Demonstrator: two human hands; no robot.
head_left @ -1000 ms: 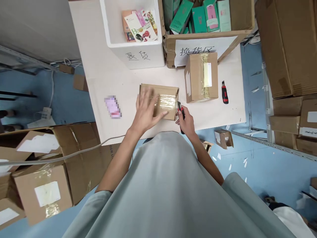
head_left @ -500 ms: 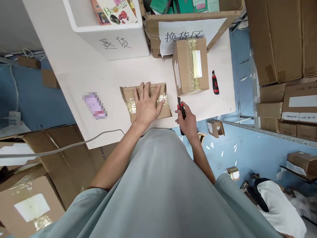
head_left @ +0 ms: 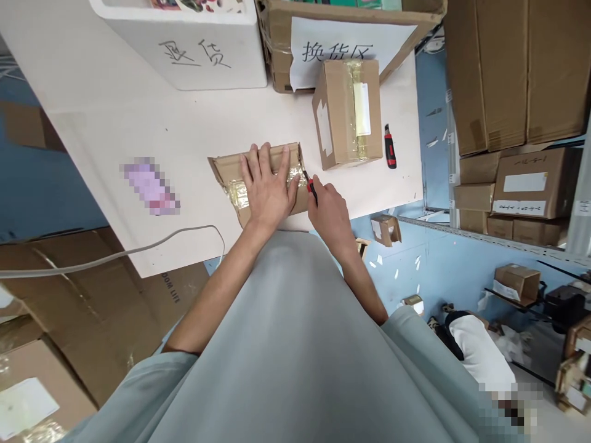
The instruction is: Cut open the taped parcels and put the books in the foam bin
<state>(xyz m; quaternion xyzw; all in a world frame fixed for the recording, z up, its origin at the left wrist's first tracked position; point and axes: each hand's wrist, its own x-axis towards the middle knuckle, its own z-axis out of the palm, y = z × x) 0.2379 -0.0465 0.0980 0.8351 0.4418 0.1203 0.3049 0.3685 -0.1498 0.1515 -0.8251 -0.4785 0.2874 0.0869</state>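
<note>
The fingers of the person's left hand (head_left: 270,191) are spread fanwise, palm down, tips pointing away from the body, with the thumb set apart toward the right hand. They lie flat across a small cardboard box (head_left: 228,172) banded with clear tape, which rests on the pale table (head_left: 198,135) just in front of the body.

The fingers of the right hand (head_left: 329,215) are curled round the handle of a red-and-black box cutter (head_left: 312,189), with the back of the hand uppermost. The blade points forward and slightly left, at the small box's right edge; whether it touches the cardboard cannot be told.

Behind the hands, the left forearm (head_left: 219,283) slants inward from a grey-green sleeve, and the right forearm (head_left: 362,283) slants in from the other side, so the two hands come close together.

Farther out, a taped carton (head_left: 340,117) stands beyond the right hand, with a second cutter (head_left: 390,149) lying to its right. A pixelated purple object (head_left: 150,187) lies to the left of the small box. At the table's far side stand a white bin (head_left: 217,58) and a large carton (head_left: 281,61) bearing a paper sign (head_left: 307,40).
</note>
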